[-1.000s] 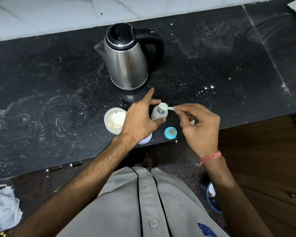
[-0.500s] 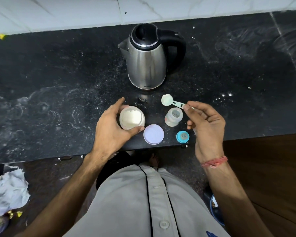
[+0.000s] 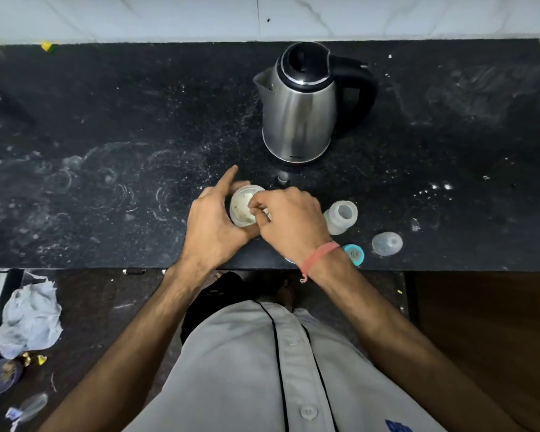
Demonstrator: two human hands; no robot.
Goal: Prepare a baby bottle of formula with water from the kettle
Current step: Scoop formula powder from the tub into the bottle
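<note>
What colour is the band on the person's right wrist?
Pinkish-red, a thin wrist band with a loose end hanging near the counter edge; the head view shows it plainly.

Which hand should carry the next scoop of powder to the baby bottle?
Probably the right hand. Its fingers are already in the powder jar, and the open bottle stands on its side. The left hand is steadying the jar.

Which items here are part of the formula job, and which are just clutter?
Job: kettle; powder jar, held by left hand, right hand at its mouth; open bottle; teal ring; clear cap.

Clutter: crumpled paper, wrappers and purple tub on the floor.
</note>
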